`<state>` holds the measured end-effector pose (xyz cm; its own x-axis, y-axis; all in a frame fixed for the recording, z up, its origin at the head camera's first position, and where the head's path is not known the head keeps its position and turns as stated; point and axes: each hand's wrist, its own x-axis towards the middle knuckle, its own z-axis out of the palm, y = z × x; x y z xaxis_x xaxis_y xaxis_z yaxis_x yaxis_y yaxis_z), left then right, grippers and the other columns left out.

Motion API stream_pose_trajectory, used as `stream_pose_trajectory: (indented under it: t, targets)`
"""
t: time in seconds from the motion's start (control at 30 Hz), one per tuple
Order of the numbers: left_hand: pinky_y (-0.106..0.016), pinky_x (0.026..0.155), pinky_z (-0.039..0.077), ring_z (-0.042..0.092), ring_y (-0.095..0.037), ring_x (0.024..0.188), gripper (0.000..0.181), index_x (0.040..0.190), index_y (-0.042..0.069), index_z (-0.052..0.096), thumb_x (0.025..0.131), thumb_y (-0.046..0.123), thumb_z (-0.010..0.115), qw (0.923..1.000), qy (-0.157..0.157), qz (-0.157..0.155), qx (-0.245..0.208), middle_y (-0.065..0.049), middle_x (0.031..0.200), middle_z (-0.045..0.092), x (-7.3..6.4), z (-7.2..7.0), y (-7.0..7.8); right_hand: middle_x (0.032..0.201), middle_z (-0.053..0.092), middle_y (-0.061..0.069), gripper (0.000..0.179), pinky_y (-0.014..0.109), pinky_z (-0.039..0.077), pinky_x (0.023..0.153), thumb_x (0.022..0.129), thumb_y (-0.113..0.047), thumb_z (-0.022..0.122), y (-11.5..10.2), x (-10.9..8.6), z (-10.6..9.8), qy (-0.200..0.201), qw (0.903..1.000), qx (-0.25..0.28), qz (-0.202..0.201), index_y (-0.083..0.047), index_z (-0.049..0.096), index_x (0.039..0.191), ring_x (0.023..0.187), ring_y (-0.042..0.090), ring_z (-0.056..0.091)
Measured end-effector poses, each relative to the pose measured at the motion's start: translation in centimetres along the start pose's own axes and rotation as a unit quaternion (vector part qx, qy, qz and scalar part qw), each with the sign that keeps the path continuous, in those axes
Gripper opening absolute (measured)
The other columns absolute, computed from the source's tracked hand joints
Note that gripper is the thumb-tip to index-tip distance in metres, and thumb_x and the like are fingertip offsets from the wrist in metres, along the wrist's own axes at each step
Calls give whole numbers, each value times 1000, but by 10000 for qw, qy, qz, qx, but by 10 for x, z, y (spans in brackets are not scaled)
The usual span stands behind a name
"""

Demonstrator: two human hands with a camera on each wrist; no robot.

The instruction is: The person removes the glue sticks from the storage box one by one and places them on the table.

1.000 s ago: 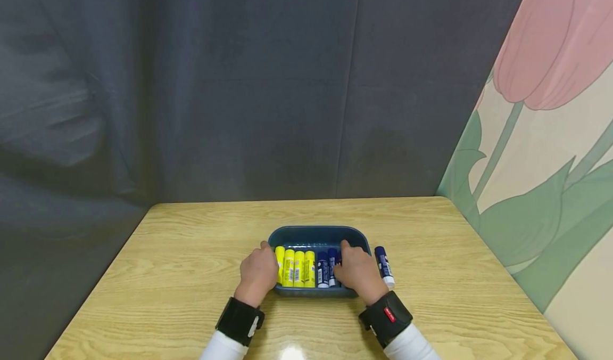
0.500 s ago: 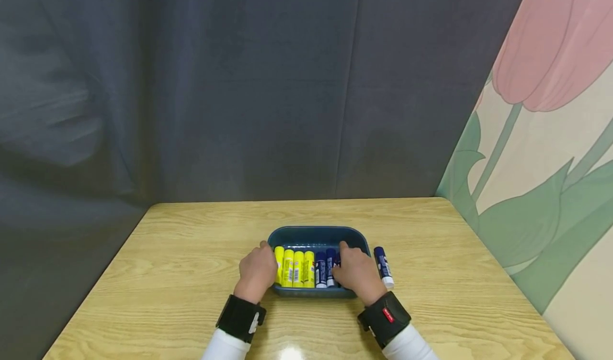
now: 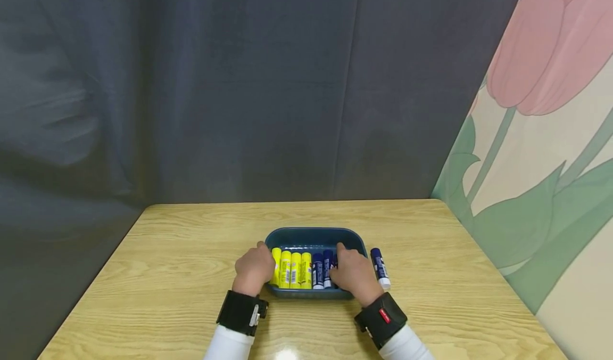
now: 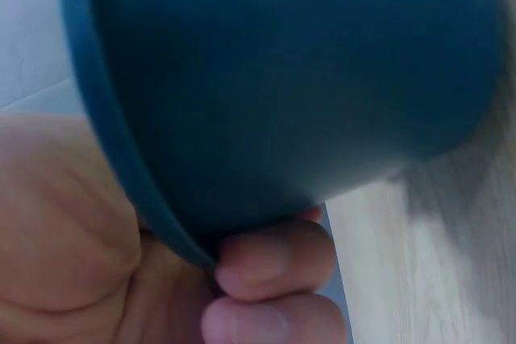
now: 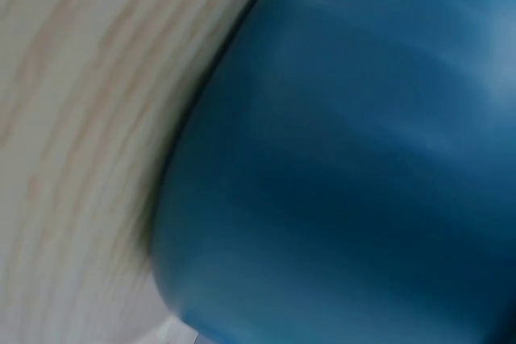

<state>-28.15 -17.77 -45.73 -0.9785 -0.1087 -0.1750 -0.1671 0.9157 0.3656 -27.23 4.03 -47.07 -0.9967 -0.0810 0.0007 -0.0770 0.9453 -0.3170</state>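
Observation:
A dark blue rectangular bin (image 3: 311, 294) stands on the table in front of me. In it, yellow glue sticks (image 3: 296, 270) lie side by side on the left and dark blue ones (image 3: 318, 269) on the right. My left hand (image 3: 255, 267) grips the bin's left rim; its fingers (image 4: 278, 259) curl under that rim in the left wrist view. Over the bin's right end, my right hand (image 3: 356, 275) has thumb and index finger at the rightmost blue glue stick (image 3: 336, 259), mostly hidden by the hand. Only the bin's outer wall (image 5: 322, 175) shows in the right wrist view.
Another dark blue glue stick (image 3: 380, 268) with a white end lies on the wooden table (image 3: 191, 243), just right of the bin. Dark cloth (image 3: 249, 88) hangs behind and to the left. A tulip-painted wall (image 3: 541, 189) rises at the right.
The head view has shifted slightly, so the bin and hands appear a little further left. Both hands keep their places at the bin.

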Motion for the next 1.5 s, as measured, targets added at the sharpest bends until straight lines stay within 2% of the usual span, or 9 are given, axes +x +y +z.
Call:
stream_pose_trajectory:
  t: [0.17, 0.6, 0.77, 1.07, 1.23, 1.37, 1.5]
  targets:
    - [-35, 61, 45, 57, -24, 67, 42, 134, -5, 48, 101, 18, 55, 9998, -165, -117, -14, -13, 81, 57, 1, -5, -2, 100, 70, 22, 65, 33, 39, 48, 84, -19, 73, -2, 1, 2, -14, 10000, 21, -6, 5, 50, 140, 58, 20, 53]
    - [-36, 61, 46, 56, -24, 68, 34, 127, -7, 52, 100, 16, 54, 9996, -205, -8, -197, -14, 80, 56, -1, -4, 1, 103, 69, 21, 65, 33, 40, 50, 84, -18, 73, 0, -2, -2, 23, 10000, -45, 77, 5, 50, 140, 60, 21, 53]
    - [-36, 62, 45, 56, -24, 70, 36, 129, -7, 51, 100, 14, 54, 9992, -264, 85, -288, -13, 82, 56, 1, -4, -1, 98, 69, 19, 66, 32, 40, 49, 84, -18, 73, 1, -2, -1, 1, 10000, -21, 64, 5, 49, 141, 59, 20, 54]
    - [-34, 61, 44, 55, -24, 70, 35, 129, -7, 51, 101, 14, 54, 9992, -264, 150, -257, -13, 82, 55, 4, -4, -2, 68, 57, 8, 69, 29, 33, 43, 86, -14, 69, -1, -2, -11, 6, 9995, 308, 110, 4, 42, 147, 47, 18, 47]
    - [-34, 60, 43, 55, -24, 69, 35, 129, -8, 51, 101, 13, 53, 9991, -293, 182, -242, -13, 81, 55, 3, -6, -2, 71, 59, 10, 68, 29, 30, 43, 87, -17, 70, 0, -5, -23, 166, 9991, 374, 99, 3, 43, 146, 46, 16, 44]
    - [-35, 61, 44, 56, -24, 70, 35, 128, -8, 51, 100, 12, 54, 9989, -318, 191, -279, -13, 82, 56, 3, -7, -3, 66, 59, 9, 62, 29, 31, 43, 86, -18, 70, 4, -6, -32, 288, 9986, 425, 96, 2, 47, 141, 45, 16, 45]
    - [-36, 61, 45, 56, -24, 70, 34, 127, -8, 51, 100, 11, 54, 9985, -349, 223, -346, -13, 82, 56, 1, -10, -4, 84, 67, 15, 57, 30, 37, 46, 86, -19, 71, 8, -5, -38, 357, 9982, 459, 163, 1, 50, 135, 53, 17, 53]
